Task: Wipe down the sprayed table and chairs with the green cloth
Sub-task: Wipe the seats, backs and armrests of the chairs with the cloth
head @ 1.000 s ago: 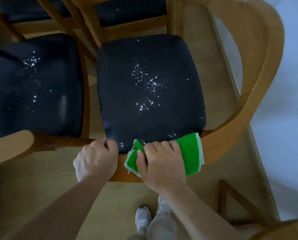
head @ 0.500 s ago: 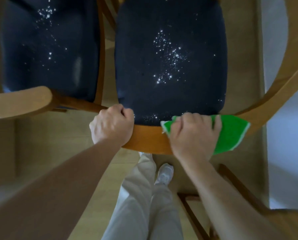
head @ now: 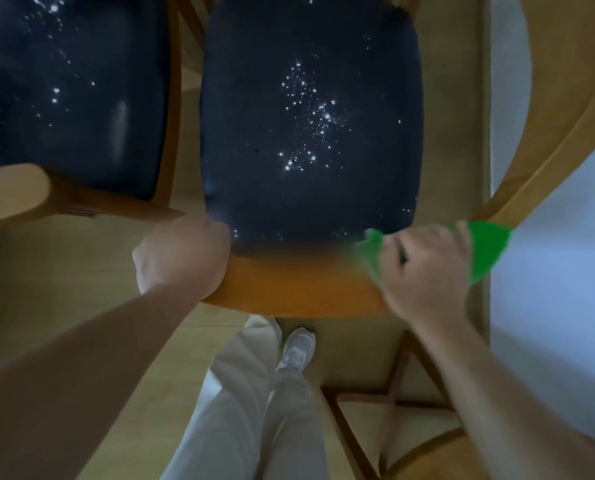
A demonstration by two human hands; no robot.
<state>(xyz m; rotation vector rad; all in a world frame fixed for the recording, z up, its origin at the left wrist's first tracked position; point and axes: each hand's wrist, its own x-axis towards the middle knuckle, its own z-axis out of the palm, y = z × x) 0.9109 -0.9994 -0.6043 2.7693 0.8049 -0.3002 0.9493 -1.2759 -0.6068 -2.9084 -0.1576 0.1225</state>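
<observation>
1. The green cloth (head: 486,251) sits on the near wooden rail (head: 289,289) of the right-hand chair, at its right end, where the rail bends into the curved arm (head: 548,133). The cloth is blurred, so its folds cannot be read.
2. The right hand (head: 424,268) lies on top of the cloth, fingers curled over it and gripping it against the wood; green shows on both sides of the hand.
3. The rail's long axis runs left to right across the view, so I judge a wipe along it would travel leftward from the cloth.
4. The left hand (head: 185,258) is closed round the left end of the same rail, steadying the chair; bare wood lies between the two hands.
5. Just beyond the rail lies the dark seat (head: 309,202), with spray droplets (head: 309,126) clustered at its middle, far of both hands. The right hand, holding the cloth, is the one to reach them.
6. A second sprayed seat (head: 64,98) lies to the left.
</observation>
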